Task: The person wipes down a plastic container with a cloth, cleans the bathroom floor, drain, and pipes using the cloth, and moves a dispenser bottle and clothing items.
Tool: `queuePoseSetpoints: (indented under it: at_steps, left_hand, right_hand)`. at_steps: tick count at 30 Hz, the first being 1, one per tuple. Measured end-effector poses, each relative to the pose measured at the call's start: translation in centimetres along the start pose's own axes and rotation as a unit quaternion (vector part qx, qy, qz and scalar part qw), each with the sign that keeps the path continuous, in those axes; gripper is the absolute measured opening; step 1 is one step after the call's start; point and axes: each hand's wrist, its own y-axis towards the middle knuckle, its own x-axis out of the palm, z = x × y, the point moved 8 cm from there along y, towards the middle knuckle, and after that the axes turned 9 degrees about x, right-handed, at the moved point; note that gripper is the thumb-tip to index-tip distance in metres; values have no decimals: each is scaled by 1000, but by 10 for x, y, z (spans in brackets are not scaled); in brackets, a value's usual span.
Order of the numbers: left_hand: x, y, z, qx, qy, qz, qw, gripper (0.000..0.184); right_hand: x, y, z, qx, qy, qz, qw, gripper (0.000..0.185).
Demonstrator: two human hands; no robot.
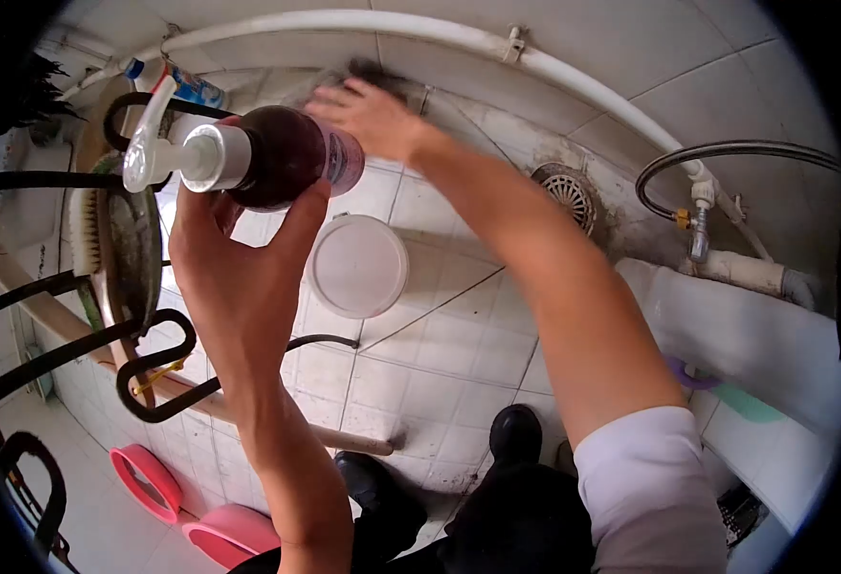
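My left hand [248, 239] is wrapped round a dark red pump bottle [282, 158] with a white pump head [212, 158], held up near the camera and tilted over. Beyond the bottle my right hand [368, 115] reaches toward the far wall, fingers stretched out and somewhat smeared by motion, with nothing seen in it. The bottle overlaps part of that hand, so I cannot tell whether they touch. A dark blurred patch lies just past the right fingertips. Below the bottle, a round white lidded tub [358, 266] stands on the tiled floor.
At left are a black metal rack [157, 368], a scrubbing brush [86, 230] and a white-and-blue bottle [196, 88]. Pink basins [234, 534] sit at lower left. A floor drain [566, 196], a metal hose [727, 150] and a white pipe [420, 27] line the far and right sides.
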Motion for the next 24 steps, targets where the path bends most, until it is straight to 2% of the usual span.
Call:
queuePoseSetpoints:
  at_steps: [2, 3, 6, 7, 9, 11, 13, 15, 18, 19, 21, 24]
  left_hand:
    - [5, 0, -6, 6, 4, -19, 1000, 53]
    - [6, 1, -9, 11, 6, -20, 1000, 52]
    - [12, 4, -11, 0, -9, -50, 999, 61]
    - [12, 7, -8, 11, -24, -47, 999, 59]
    - [15, 10, 0, 28, -52, -38, 998, 57]
    - [18, 10, 9, 41, -61, -29, 997, 55]
    - [24, 9, 18, 48, -42, -35, 997, 54]
    - [30, 7, 27, 72, -17, -50, 996, 52]
    - [36, 8, 30, 94, -79, -15, 992, 47]
    - [38, 6, 35, 84, -66, -52, 993, 54]
    - [38, 6, 35, 65, -49, -50, 995, 57]
    - [28, 9, 33, 55, -14, -36, 998, 59]
  right_hand:
    - [-1, -7, 37, 124, -21, -33, 992, 53]
    - [-18, -14, 47, 118, 25, 19, 993, 49]
    - [-21, -24, 60, 164, 35, -73, 983, 41]
    - [-26, -37, 69, 191, 36, -59, 979, 33]
    - [-18, -70, 80, 269, -30, -128, 954, 29]
    - [-29, -122, 93, 383, -12, -104, 918, 22]
    - [-44, -182, 100, 423, -45, -78, 901, 18]
    - [-63, -236, 111, 454, -27, -144, 879, 20]
    - [-127, -294, 130, 525, 19, -23, 850, 35]
    - [-131, -306, 129, 551, 29, -5, 834, 39]
    - [-137, -316, 127, 597, 49, 37, 800, 50]
    - [-70, -312, 90, 575, 34, 84, 813, 69]
